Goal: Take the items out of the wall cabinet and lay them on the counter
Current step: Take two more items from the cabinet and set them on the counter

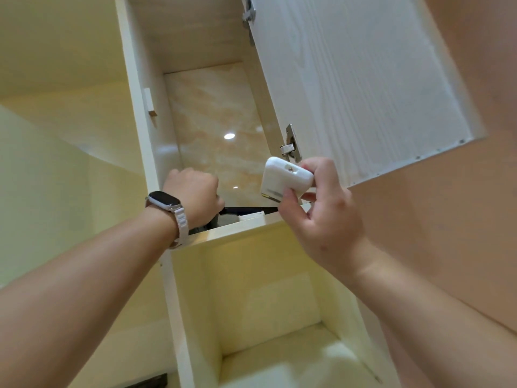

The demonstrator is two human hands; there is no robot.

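Note:
I look up into the open wall cabinet (212,107). My right hand (321,217) holds a small white box (285,179) with rounded corners just in front of the shelf edge (237,229). My left hand (193,194), with a watch on its wrist, reaches over that shelf edge, fingers curled on a dark object (246,210) that lies on the shelf; most of that object is hidden. Beside it a white item (251,217) peeks over the edge.
The white cabinet door (358,79) stands open to the right, with hinges (291,147) on its inner edge. Below the shelf is an open cream compartment (265,303). Cream panels (70,121) fill the left. A peach wall (461,219) is at the right.

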